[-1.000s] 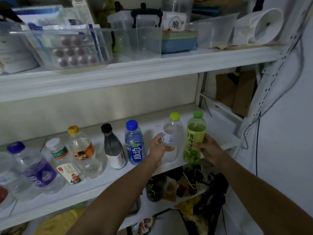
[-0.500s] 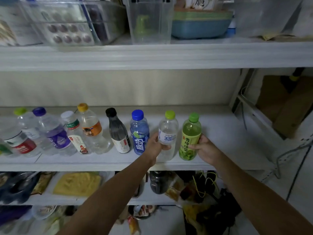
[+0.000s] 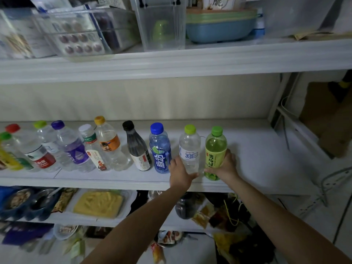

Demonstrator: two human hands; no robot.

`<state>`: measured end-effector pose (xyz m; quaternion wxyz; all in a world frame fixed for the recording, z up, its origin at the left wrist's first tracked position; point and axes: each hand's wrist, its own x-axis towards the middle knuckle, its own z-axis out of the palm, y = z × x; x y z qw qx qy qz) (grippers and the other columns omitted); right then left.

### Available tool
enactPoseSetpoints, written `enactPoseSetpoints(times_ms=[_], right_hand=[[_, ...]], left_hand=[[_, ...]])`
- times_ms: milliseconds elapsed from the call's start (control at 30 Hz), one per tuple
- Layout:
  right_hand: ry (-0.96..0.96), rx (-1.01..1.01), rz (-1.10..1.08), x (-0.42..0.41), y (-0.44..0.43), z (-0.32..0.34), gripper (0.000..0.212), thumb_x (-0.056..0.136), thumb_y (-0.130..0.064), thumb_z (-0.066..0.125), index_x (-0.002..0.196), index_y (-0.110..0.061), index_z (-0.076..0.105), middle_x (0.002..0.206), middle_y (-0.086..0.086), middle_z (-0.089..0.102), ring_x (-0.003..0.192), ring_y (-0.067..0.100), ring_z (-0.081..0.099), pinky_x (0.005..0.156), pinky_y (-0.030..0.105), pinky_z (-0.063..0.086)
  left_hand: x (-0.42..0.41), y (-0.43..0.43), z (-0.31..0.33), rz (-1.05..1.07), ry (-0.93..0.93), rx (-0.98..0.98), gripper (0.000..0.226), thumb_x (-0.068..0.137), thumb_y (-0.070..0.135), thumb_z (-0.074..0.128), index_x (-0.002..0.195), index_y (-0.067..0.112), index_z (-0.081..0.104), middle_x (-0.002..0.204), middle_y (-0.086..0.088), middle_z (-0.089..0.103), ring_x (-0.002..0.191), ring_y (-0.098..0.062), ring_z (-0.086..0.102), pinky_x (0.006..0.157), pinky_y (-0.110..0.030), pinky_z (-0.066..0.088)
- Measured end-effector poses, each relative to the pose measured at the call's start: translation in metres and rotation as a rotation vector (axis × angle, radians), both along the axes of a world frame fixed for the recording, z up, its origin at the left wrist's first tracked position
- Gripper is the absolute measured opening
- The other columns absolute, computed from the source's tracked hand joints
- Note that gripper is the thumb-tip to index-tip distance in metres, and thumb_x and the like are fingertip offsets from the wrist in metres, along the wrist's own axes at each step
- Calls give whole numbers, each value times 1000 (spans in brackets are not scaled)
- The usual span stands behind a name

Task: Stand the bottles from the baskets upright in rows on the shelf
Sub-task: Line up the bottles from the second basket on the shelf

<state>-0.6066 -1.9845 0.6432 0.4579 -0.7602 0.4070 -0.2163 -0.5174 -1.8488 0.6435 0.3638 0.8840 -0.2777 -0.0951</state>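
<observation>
two hands, two bottles, far end of the row

left to right along the middle shelf (image 3: pixel 257 149): at the far left a red-capped bottle (image 3: pixel 32 149) and a green-capped one (image 3: pixel 9 147) crowd the frame edge, then a clear bottle with a lime cap (image 3: pixel 45 138), and a purple-capped water bottle (image 3: pixel 71 147), all upright. next comes a small white-capped bottle (image 3: pixel 93 149), close against a taller orange-labelled bottle with a yellow cap (image 3: pixel 109 143). a dark bottle with a black cap (image 3: pixel 136 147) stands just beside those, then the blue bottle with a blue cap (image 3: pixel 159 149).

now the action. the left hand (image 3: pixel 180 173) is wrapped around the lower half of the clear bottle with the yellow-green cap (image 3: pixel 189 147), grip closed on it, thumb across its base, the bottle upright near the shelf's front edge. right beside it, the right hand (image 3: pixel 225 166) has its grip closed around the green tea bottle (image 3: pixel 215 149) from the right side, fingers curled behind the label; that one is upright too and last in the row. the two held bottles stand close together, a narrow gap between them. whether their bases are touching the shelf is hard to tell behind the hands.

on the shelf above, a clear bin (image 3: pixel 83 33), a clear tub (image 3: pixel 162 25) and a blue basin (image 3: pixel 219 29).
</observation>
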Motion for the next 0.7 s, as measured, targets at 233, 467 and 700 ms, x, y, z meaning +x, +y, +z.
enactPoseSetpoints(times_ms=[233, 467, 700], right_hand=[[-32, 28, 38, 8, -2, 7, 70, 59, -4, 86, 118, -8, 49, 114, 9, 63, 104, 26, 60, 86, 35, 49], [-30, 37, 95, 14, -3, 8, 69, 61, -2, 84, 120, -7, 50, 117, 10, 63, 101, 23, 58, 85, 32, 48], [-29, 56, 104, 15, -2, 3, 66, 62, -4, 84, 118, -10, 51, 116, 7, 63, 97, 18, 57, 84, 31, 47]], left_hand=[[12, -1, 3, 30, 61, -28, 71, 73, 20, 82, 128, 6, 40, 131, -12, 50, 120, -27, 49, 99, -36, 42], [24, -8, 5, 26, 96, 9, 68, 78, 18, 77, 130, 5, 36, 133, -15, 50, 122, -30, 51, 98, -37, 42], [28, -13, 3, 29, 104, 30, 65, 80, 17, 75, 129, 4, 34, 130, -16, 54, 119, -30, 54, 96, -37, 45]])
